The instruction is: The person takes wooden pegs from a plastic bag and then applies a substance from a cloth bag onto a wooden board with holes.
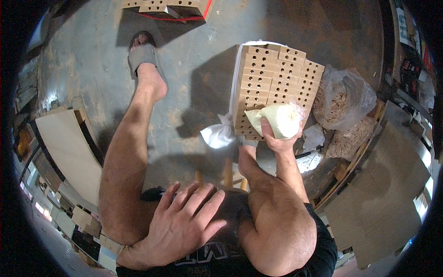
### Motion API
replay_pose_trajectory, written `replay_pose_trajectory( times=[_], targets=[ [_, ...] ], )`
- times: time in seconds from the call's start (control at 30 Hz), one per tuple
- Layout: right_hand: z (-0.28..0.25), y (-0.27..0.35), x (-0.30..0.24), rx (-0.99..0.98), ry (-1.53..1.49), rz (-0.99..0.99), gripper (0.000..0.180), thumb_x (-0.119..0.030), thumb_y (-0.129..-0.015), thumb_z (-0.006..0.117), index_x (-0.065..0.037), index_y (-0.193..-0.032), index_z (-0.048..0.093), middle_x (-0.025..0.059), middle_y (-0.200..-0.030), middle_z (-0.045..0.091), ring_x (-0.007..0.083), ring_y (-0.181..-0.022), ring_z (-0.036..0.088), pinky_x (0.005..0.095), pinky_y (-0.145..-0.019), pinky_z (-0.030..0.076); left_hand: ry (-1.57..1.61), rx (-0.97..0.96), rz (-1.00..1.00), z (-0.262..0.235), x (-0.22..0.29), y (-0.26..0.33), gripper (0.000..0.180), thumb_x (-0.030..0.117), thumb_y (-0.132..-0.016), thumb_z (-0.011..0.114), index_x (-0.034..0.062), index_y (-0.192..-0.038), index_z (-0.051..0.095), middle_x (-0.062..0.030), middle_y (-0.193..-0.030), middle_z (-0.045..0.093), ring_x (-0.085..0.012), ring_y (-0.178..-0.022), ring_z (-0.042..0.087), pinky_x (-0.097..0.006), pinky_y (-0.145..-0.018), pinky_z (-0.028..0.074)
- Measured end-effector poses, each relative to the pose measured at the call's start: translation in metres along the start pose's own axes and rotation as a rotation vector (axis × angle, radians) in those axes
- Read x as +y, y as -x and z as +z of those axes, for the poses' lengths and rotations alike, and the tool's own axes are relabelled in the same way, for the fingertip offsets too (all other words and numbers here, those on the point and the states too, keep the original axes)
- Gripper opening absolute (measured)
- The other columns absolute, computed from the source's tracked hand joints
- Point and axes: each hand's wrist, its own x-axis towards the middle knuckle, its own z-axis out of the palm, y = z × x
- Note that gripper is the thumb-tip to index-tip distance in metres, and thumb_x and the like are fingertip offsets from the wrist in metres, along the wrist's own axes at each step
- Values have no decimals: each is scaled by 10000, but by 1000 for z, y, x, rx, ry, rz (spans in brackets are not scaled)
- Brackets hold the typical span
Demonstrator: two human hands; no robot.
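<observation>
My right hand [279,142] is wrapped round a plump pale yellow bag [280,117] that tapers to a point at its left end. The bag is above the near part of a stack of light wooden blocks [249,83], whose upward faces show pairs of drilled holes. Whether the bag's tip touches the blocks I cannot tell. Over my lap, my left hand [184,214] is open with its fingers spread and nothing in it. A white band runs along the stack's left side, ending in a bunched white sack end [219,136].
Right of the stack lie a clear plastic bag of wooden dowels [339,104] and a second bag of dowels [353,138]. Wooden boards lean at right [383,184] and left [67,141]. More drilled blocks with a red strap [184,10] sit at the far side. My sandalled foot [143,55] is on the floor.
</observation>
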Motion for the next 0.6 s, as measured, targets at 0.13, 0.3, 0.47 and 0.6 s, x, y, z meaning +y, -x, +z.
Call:
replay_pose_trajectory(
  times=[0.13,0.3,0.47,0.6],
  targets=[
    [3,-2,-2,-75,37,-125,715,-167,-690,899,48,-1216,464,158,-1046,666,290,-892,680,391,-857,547,-6,11,-23,-4,3,6,549,455,-867,716,137,-1300,599,-74,-1317,514,-253,-1268,474,-505,-1078,405],
    [0,-8,-10,-103,128,-103,635,-165,-683,894,52,-1166,542,147,-1025,672,279,-890,677,393,-865,541,-6,2,-8,-2,0,3,547,462,-875,709,132,-1297,600,-77,-1317,507,-255,-1272,472,-505,-1076,407],
    [-12,24,-2,99,-94,250,453,-141,-755,790,25,-1144,631,95,-991,691,213,-901,648,368,-889,506,6,32,-2,-4,-1,6,552,469,-876,707,136,-1303,597,-79,-1321,497,-253,-1275,470,-503,-1080,407],
    [-28,16,-2,11,-188,347,588,-224,-662,829,-7,-1179,652,128,-1088,702,263,-1005,671,400,-947,514,23,72,1,-4,0,9,553,469,-878,704,144,-1312,594,-73,-1327,485,-250,-1272,473,-497,-1083,407]
  ],
)
